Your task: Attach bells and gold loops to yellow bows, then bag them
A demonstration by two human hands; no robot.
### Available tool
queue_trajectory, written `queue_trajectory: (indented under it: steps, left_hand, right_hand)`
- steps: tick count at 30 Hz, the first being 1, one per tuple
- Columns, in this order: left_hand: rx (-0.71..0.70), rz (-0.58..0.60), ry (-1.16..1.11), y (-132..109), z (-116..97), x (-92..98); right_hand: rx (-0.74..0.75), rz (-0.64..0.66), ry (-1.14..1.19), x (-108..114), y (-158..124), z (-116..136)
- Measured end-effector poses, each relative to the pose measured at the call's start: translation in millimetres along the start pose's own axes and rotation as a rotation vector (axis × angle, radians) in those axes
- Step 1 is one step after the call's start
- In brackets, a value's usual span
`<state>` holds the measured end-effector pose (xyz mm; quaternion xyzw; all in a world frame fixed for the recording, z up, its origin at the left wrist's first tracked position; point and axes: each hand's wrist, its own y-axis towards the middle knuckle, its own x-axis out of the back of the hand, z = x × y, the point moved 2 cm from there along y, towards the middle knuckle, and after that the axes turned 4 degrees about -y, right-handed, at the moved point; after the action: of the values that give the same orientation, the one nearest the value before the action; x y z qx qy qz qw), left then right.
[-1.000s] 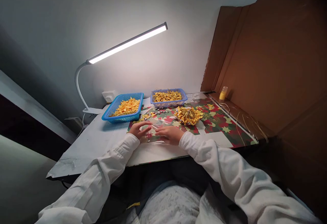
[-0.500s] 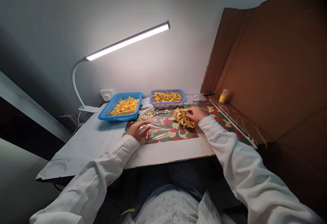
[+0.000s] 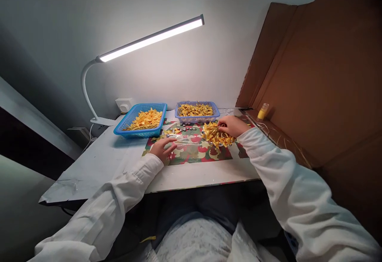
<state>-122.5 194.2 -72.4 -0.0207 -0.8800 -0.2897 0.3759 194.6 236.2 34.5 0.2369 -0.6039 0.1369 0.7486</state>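
My right hand [image 3: 233, 126] is closed on the gathered gold stems of a bunch of golden ribbon bows [image 3: 217, 135], whose bows and small silvery beads fan out over the patterned mat. My left hand [image 3: 162, 149] rests at the left side of the camouflage-patterned mat [image 3: 193, 154], fingers apart and nothing held. Beyond it lie a few loose yellow bows [image 3: 167, 133]. Several shiny round beads [image 3: 188, 128] are scattered farther back on the mat.
At the back left stands a blue basket [image 3: 135, 135] of yellow bows. A purple basket [image 3: 197, 121] with more gold pieces sits against the wall. A lit lamp [image 3: 152, 39] arches above. On the right, a cardboard panel [image 3: 322, 83] rises beside a small yellow-filled bottle [image 3: 263, 111].
My right hand has lifted slightly and turned, gripping the stems so the bunch spreads out more below it. My left hand has barely moved. The view has shifted a little.
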Motion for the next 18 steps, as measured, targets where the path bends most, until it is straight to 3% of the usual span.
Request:
queue_trajectory:
  steps: [3,7,12,18]
  left_hand:
    - [-0.027,0.034,0.000,-0.3,-1.0,-3.5]
    - [-0.049,0.108,0.001,-2.1,-3.0,-10.7]
    - [-0.044,0.182,0.002,-6.0,-1.5,-19.7]
    - [-0.025,0.198,-0.039,-6.8,-0.5,-21.9]
  right_hand:
    - [0.064,0.034,0.020,5.7,0.0,16.3]
    - [0.096,0.101,0.047,-9.9,-10.5,29.9]
    - [0.099,0.201,0.043,-34.7,-35.0,30.6]
    - [0.151,0.244,0.010,-34.5,-41.7,29.5]
